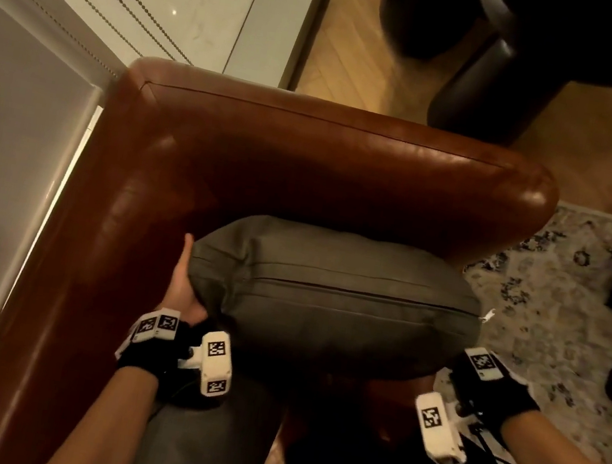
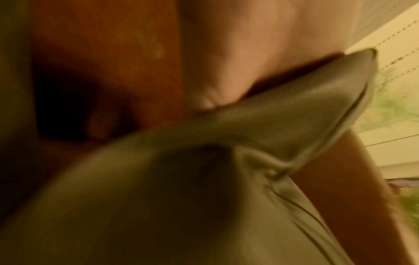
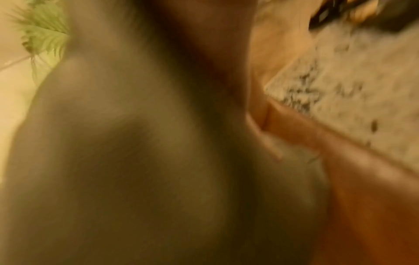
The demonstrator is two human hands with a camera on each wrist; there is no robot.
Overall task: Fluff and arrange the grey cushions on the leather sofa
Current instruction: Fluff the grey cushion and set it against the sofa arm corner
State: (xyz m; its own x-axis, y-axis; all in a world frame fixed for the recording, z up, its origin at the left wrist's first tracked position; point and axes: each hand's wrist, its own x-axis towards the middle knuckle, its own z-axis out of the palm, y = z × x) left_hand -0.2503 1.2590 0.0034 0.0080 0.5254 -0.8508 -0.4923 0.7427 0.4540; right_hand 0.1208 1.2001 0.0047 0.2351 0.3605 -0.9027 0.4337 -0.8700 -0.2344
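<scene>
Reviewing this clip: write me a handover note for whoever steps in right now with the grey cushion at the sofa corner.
Left hand: flat against the left end of the grey cushion.
Right hand: at the cushion's right end; fingers hidden, grip unclear.
Cushion is held between both hands, zip seam up, in the corner of the leather sofa. A second grey cushion lies below the left wrist.
Done: cushion picked up.
Left: set it in place; arrange the other.
</scene>
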